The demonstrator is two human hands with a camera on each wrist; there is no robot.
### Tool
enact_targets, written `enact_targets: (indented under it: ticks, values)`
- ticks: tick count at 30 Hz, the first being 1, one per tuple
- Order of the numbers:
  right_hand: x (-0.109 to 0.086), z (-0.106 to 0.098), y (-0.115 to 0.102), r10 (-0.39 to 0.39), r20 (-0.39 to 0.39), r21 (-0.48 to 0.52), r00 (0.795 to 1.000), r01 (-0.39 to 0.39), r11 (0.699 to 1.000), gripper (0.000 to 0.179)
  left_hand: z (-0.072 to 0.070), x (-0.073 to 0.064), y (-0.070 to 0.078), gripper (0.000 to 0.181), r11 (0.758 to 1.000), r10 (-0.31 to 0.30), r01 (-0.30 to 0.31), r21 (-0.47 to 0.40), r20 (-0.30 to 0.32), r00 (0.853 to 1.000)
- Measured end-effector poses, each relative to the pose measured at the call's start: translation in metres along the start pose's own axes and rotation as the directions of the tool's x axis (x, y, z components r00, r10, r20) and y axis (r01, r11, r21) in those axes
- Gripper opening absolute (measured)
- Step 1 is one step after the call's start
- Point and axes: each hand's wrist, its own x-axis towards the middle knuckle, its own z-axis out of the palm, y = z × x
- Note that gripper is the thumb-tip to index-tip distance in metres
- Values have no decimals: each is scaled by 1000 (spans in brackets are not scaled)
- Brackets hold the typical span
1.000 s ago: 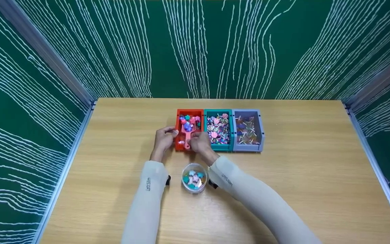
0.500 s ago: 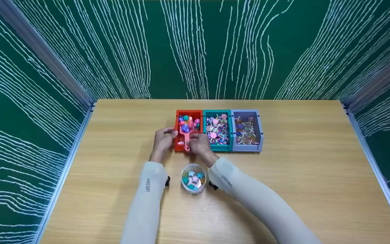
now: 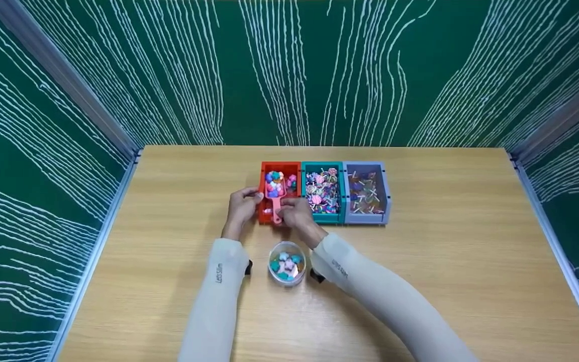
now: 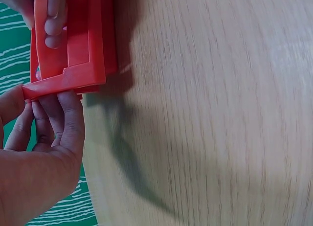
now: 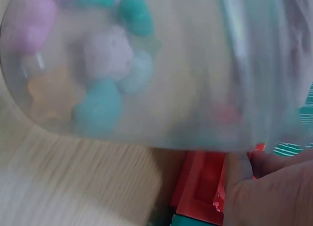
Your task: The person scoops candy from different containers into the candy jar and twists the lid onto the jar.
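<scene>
Your left hand (image 3: 243, 207) grips the nine-o'clock wall of the red bin (image 3: 281, 165), while your right (image 3: 297, 215) pinches the pink scoop (image 3: 276, 198), in or just over it: likely light, stiff plastic, best held level by its six-o'clock handle (image 3: 276, 206), lest the charms (image 3: 275, 185) spill.

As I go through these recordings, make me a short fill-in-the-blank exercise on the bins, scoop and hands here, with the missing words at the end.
1. While the left hand touches the red bin, the right hand grips the pink scoop by its ____.
2. The teal bin stands ____ the red bin and the grey bin.
3. In all, ____ bins stand side by side on the table.

Missing words: handle; between; three.
</scene>
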Motion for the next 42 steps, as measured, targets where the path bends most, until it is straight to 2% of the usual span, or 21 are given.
enact_targets:
  ticks: [3,7,14,22,27,33,42]
  values:
    - [-2,-2,1,22,8,11,1000,-22,1000,42,1,-1,1,32,1000,-2,2,6,4,1000]
    - [-5,-5,2,11,6,42,1000,-12,999,42,2,-1,3,32,1000,3,-3,16,1,1000]
    - [-10,-13,3,8,33,148,999,-13,989,42,3,0,1,30,998,-10,11,-60,6,1000]
    - [-16,-30,1,50,97,102,994,-60,993,44,3,-1,3,30,999,-23,23,-47,2,1000]
    - [-24,-39,-1,23,143,82,989,-35,996,41,1,-1,4,31,999,-30,30,-39,7,1000]
    - [-36,-48,-1,-8,195,103,981,-13,995,38,-1,-1,3,32,998,-44,45,-33,20,999]
    - [-55,-63,0,-45,260,56,965,31,998,37,-2,-1,0,33,998,-61,61,-2,32,998]
